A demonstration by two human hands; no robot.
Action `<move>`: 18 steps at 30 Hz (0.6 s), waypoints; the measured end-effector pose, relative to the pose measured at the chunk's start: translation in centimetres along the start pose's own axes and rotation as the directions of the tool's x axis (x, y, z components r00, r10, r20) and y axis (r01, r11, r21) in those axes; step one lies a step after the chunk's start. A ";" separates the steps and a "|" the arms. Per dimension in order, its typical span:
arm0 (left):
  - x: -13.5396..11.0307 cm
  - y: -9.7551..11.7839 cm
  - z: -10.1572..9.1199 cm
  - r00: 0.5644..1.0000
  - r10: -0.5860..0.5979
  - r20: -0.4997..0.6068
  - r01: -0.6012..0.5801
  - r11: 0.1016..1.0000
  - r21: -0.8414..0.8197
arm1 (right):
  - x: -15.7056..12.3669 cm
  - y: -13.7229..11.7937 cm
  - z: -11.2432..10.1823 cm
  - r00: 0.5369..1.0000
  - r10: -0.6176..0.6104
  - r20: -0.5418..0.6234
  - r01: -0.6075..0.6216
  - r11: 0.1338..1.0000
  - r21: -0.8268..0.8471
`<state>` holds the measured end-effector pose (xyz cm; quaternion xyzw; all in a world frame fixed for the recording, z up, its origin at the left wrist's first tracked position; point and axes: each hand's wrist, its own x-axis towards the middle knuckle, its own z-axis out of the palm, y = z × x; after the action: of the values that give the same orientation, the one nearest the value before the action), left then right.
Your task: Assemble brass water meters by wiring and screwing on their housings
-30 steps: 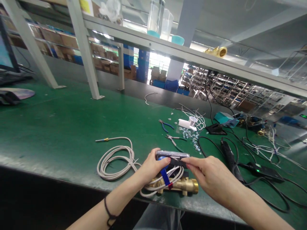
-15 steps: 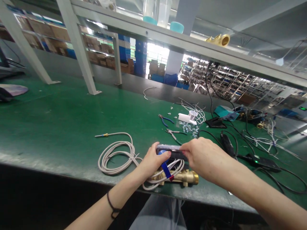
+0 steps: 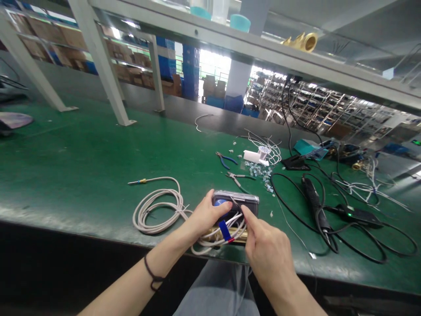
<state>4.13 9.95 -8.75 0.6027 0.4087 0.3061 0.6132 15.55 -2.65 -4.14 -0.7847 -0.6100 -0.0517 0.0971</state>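
Observation:
A brass meter (image 3: 230, 232) with a clear-topped grey display unit (image 3: 237, 199) lies at the near edge of the green bench (image 3: 82, 166). My left hand (image 3: 205, 216) grips the unit's left end, thumb over a blue part. My right hand (image 3: 266, 248) covers the brass body's right end, its forefinger and thumb pinched at the white wires (image 3: 226, 221) under the unit. A blue tag (image 3: 224, 230) hangs on those wires. A coiled grey probe cable (image 3: 158, 208) runs left from the meter.
Two small pliers (image 3: 226, 160) and loose metal clips (image 3: 259, 171) lie behind the meter. A black handheld tool (image 3: 314, 204) with looping black cables (image 3: 362, 237) sits to the right. Shelf legs (image 3: 98, 66) stand at the back left.
My right hand came off the top of the display unit and dropped to the near right side, now pinching at the wires. The view shifted slightly downward and right.

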 end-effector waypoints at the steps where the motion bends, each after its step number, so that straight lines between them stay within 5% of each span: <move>1: -0.1 0.2 0.0 1.000 0.002 0.012 -0.002 1.000 0.008 | -0.1 -0.1 0.3 1.000 0.003 -0.014 -0.003 1.000 0.016; 10: 0.2 0.3 0.3 1.000 0.005 0.019 -0.005 1.000 -0.009 | 0.8 0.0 0.7 0.998 0.054 -0.037 -0.046 0.979 0.199; 18: 0.6 0.1 0.2 1.000 -0.022 -0.011 0.021 0.999 -0.045 | 0.7 2.1 -2.9 0.994 -0.105 0.011 0.100 0.970 0.221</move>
<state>4.61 10.35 -8.78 0.5824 0.4117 0.3121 0.6276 17.90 -3.07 -1.40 -0.7371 -0.6527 0.0201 0.1738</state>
